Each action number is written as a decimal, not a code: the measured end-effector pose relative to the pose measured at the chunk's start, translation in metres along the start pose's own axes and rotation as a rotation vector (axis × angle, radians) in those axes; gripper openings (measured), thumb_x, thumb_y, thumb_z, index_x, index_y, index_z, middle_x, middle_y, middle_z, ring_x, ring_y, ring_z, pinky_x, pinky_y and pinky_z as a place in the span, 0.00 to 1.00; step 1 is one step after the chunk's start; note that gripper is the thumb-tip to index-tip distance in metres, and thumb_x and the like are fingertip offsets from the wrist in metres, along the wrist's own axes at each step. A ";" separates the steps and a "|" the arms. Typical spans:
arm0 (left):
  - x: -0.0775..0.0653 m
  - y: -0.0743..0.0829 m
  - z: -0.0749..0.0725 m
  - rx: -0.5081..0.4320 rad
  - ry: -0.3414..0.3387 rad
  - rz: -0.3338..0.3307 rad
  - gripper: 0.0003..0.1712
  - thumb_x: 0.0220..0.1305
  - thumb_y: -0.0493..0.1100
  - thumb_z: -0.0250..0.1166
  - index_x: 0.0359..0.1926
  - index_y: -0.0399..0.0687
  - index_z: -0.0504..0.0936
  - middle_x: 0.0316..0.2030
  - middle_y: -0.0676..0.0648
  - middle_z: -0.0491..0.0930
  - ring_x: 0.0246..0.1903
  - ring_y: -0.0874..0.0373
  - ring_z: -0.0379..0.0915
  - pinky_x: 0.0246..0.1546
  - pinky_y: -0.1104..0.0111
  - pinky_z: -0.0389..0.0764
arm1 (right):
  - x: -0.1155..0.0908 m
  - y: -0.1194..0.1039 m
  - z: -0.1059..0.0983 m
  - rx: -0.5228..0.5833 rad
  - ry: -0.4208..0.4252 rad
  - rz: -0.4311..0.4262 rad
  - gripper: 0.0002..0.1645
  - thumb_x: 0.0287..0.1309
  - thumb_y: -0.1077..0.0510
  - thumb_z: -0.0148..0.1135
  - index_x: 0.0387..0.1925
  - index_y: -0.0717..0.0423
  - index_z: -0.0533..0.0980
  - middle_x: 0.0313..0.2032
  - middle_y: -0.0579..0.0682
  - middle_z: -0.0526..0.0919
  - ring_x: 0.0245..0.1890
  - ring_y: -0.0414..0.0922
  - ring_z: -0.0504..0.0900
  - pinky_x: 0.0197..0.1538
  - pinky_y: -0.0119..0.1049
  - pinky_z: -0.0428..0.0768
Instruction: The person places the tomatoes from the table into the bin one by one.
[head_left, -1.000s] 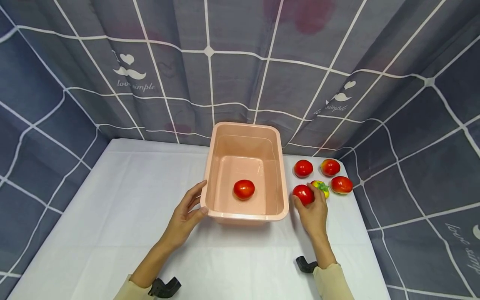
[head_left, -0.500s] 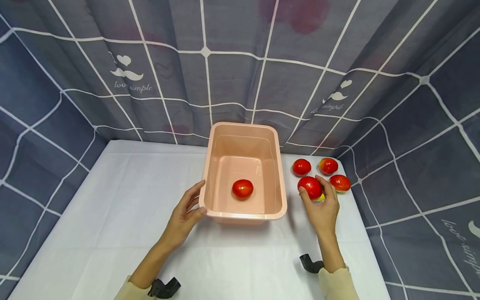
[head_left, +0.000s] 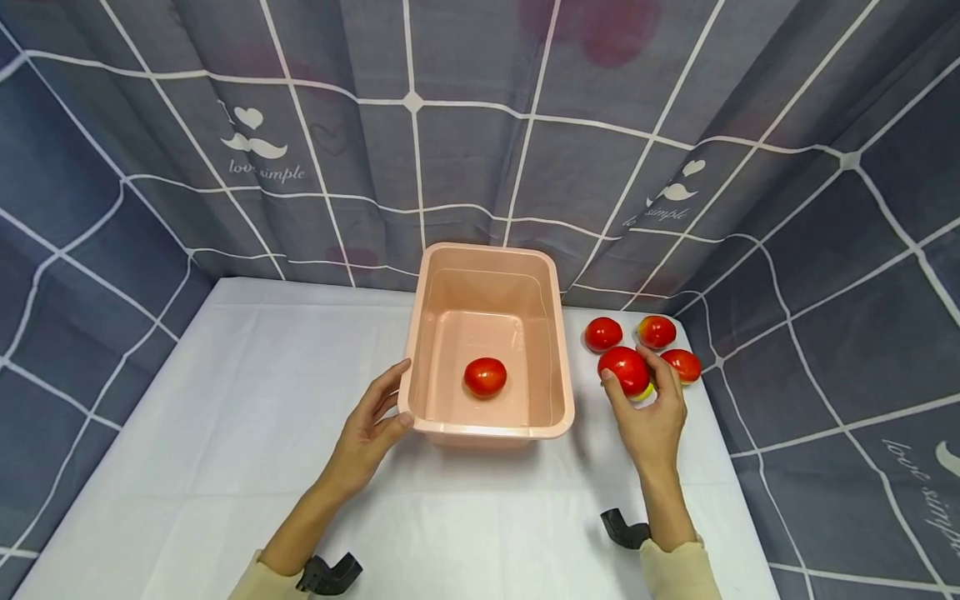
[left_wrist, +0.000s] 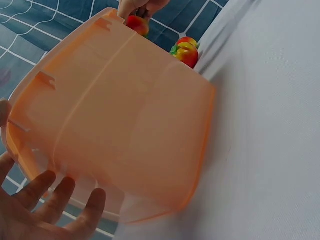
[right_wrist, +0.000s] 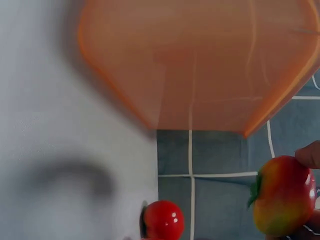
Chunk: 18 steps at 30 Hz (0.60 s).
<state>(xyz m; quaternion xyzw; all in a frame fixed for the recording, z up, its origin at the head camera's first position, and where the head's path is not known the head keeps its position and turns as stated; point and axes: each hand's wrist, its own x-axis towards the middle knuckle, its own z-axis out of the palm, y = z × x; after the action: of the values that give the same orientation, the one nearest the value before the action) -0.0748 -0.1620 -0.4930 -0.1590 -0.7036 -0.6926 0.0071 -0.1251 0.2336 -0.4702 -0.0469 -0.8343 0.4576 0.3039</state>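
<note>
A peach-coloured plastic basin [head_left: 450,425] stands on the white table with one red tomato [head_left: 485,377] lying inside. My left hand [head_left: 369,429] grips its front left rim, thumb over the lip and fingers [left_wrist: 57,200] against the outer wall. To the right of the basin, my right hand [head_left: 651,417] pinches a tomato [head_left: 624,371] between thumb and fingers, held up off the cloth. The right wrist view shows that tomato [right_wrist: 282,197] as red blending to yellow, with a green leafy top. A yellow-green tomato [head_left: 642,393] beneath it is mostly hidden.
Three more red tomatoes lie around the right hand: one tomato [head_left: 603,334] beside the basin, another tomato [head_left: 657,332] at the back, and a tomato [head_left: 682,365] by the right edge. Grey checked curtains [head_left: 480,150] enclose the table [head_left: 247,400] at the back and sides.
My right hand has taken the tomato up from beside the basin and shifted slightly right and away, over the yellow-green one. The left hand stays on the rim.
</note>
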 end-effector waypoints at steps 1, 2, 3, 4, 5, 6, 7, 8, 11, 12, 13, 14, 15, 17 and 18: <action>0.000 0.000 0.000 0.000 -0.001 0.000 0.42 0.79 0.31 0.58 0.86 0.57 0.56 0.77 0.30 0.61 0.71 0.63 0.72 0.66 0.74 0.82 | 0.000 -0.002 0.000 0.001 0.004 -0.006 0.38 0.56 0.58 0.82 0.68 0.53 0.80 0.64 0.55 0.83 0.61 0.39 0.79 0.64 0.15 0.72; 0.001 0.000 0.000 -0.002 -0.001 -0.003 0.42 0.79 0.31 0.58 0.86 0.58 0.57 0.77 0.32 0.61 0.71 0.63 0.72 0.65 0.74 0.82 | 0.000 -0.003 0.000 -0.001 0.008 -0.010 0.38 0.55 0.58 0.82 0.68 0.52 0.80 0.64 0.55 0.83 0.61 0.39 0.79 0.64 0.15 0.72; 0.001 0.000 0.000 -0.003 -0.002 -0.003 0.42 0.79 0.30 0.59 0.86 0.58 0.57 0.77 0.34 0.62 0.71 0.63 0.72 0.65 0.74 0.82 | -0.001 -0.005 0.000 -0.002 0.012 -0.014 0.38 0.55 0.58 0.82 0.68 0.51 0.80 0.64 0.54 0.83 0.61 0.39 0.79 0.64 0.15 0.72; 0.001 0.000 0.000 -0.003 -0.002 -0.002 0.42 0.79 0.30 0.59 0.86 0.58 0.57 0.77 0.36 0.63 0.71 0.63 0.72 0.65 0.74 0.83 | -0.001 -0.007 0.000 0.000 0.015 -0.020 0.38 0.54 0.58 0.82 0.68 0.51 0.80 0.64 0.54 0.84 0.60 0.38 0.79 0.64 0.16 0.73; 0.001 0.000 0.000 -0.003 -0.003 -0.001 0.42 0.79 0.30 0.59 0.86 0.57 0.57 0.77 0.37 0.63 0.71 0.63 0.72 0.65 0.74 0.83 | -0.001 -0.009 0.000 0.004 0.016 -0.022 0.38 0.54 0.58 0.83 0.68 0.50 0.81 0.64 0.54 0.84 0.60 0.36 0.79 0.64 0.16 0.73; 0.000 0.000 0.000 -0.004 -0.005 -0.001 0.42 0.79 0.30 0.58 0.86 0.57 0.57 0.77 0.39 0.64 0.72 0.63 0.72 0.65 0.73 0.83 | -0.002 -0.011 0.000 0.012 0.016 -0.027 0.38 0.54 0.58 0.83 0.68 0.50 0.81 0.64 0.54 0.84 0.60 0.34 0.79 0.64 0.16 0.74; 0.000 0.000 0.000 -0.004 -0.006 0.001 0.42 0.79 0.30 0.58 0.86 0.57 0.57 0.77 0.40 0.64 0.72 0.63 0.72 0.65 0.73 0.83 | -0.002 -0.014 0.000 0.019 0.017 -0.033 0.38 0.53 0.58 0.83 0.67 0.50 0.81 0.64 0.54 0.84 0.60 0.32 0.78 0.64 0.16 0.74; 0.000 0.000 0.000 -0.002 -0.006 0.002 0.42 0.79 0.30 0.58 0.86 0.57 0.57 0.77 0.41 0.64 0.72 0.63 0.72 0.65 0.73 0.83 | -0.003 -0.017 0.001 0.030 0.016 -0.039 0.38 0.53 0.59 0.83 0.67 0.50 0.81 0.64 0.54 0.84 0.60 0.30 0.78 0.64 0.16 0.75; 0.000 0.001 0.000 0.000 -0.007 0.002 0.42 0.79 0.31 0.58 0.86 0.58 0.57 0.78 0.39 0.63 0.72 0.63 0.71 0.65 0.73 0.83 | -0.004 -0.027 0.001 0.079 0.008 -0.057 0.37 0.54 0.60 0.82 0.67 0.49 0.81 0.63 0.54 0.84 0.60 0.27 0.79 0.65 0.16 0.77; 0.000 0.002 0.000 0.000 -0.008 0.002 0.42 0.79 0.31 0.58 0.86 0.58 0.57 0.78 0.37 0.63 0.72 0.63 0.71 0.65 0.73 0.83 | -0.004 -0.030 0.001 0.098 0.004 -0.063 0.37 0.54 0.61 0.82 0.67 0.49 0.82 0.63 0.54 0.84 0.59 0.28 0.80 0.64 0.16 0.77; 0.000 0.002 0.000 -0.002 -0.007 -0.001 0.42 0.79 0.31 0.58 0.86 0.58 0.57 0.78 0.35 0.62 0.72 0.63 0.71 0.65 0.73 0.84 | -0.004 -0.034 0.001 0.118 0.000 -0.068 0.37 0.54 0.62 0.82 0.67 0.49 0.82 0.63 0.54 0.84 0.59 0.29 0.81 0.64 0.17 0.78; 0.000 0.002 0.000 -0.006 -0.008 -0.003 0.42 0.79 0.31 0.58 0.86 0.59 0.57 0.78 0.34 0.62 0.72 0.63 0.71 0.64 0.73 0.84 | -0.005 -0.038 0.001 0.140 -0.008 -0.072 0.37 0.54 0.63 0.81 0.66 0.48 0.82 0.63 0.53 0.84 0.59 0.30 0.81 0.64 0.17 0.78; 0.000 0.003 0.000 -0.008 -0.009 -0.004 0.42 0.79 0.31 0.58 0.86 0.59 0.57 0.78 0.32 0.61 0.72 0.63 0.71 0.64 0.72 0.84 | -0.005 -0.042 0.002 0.157 -0.017 -0.079 0.37 0.54 0.63 0.81 0.66 0.48 0.82 0.63 0.53 0.85 0.59 0.31 0.82 0.64 0.17 0.79; 0.000 0.003 0.000 -0.007 -0.010 -0.001 0.42 0.79 0.31 0.58 0.86 0.58 0.56 0.78 0.31 0.61 0.72 0.63 0.71 0.63 0.72 0.85 | -0.007 -0.050 0.004 0.194 -0.042 -0.094 0.37 0.54 0.65 0.81 0.66 0.48 0.82 0.62 0.53 0.85 0.58 0.34 0.83 0.63 0.18 0.80; 0.000 0.003 0.000 -0.008 -0.010 0.000 0.42 0.79 0.31 0.58 0.86 0.58 0.56 0.78 0.30 0.60 0.72 0.63 0.71 0.63 0.72 0.85 | -0.009 -0.054 0.005 0.208 -0.059 -0.105 0.37 0.53 0.66 0.81 0.66 0.49 0.82 0.62 0.53 0.85 0.58 0.35 0.83 0.63 0.18 0.81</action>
<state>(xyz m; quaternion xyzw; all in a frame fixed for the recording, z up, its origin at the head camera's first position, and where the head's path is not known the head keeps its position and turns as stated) -0.0745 -0.1624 -0.4900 -0.1624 -0.7010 -0.6945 0.0029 -0.1101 0.1951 -0.4334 0.0422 -0.7923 0.5263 0.3059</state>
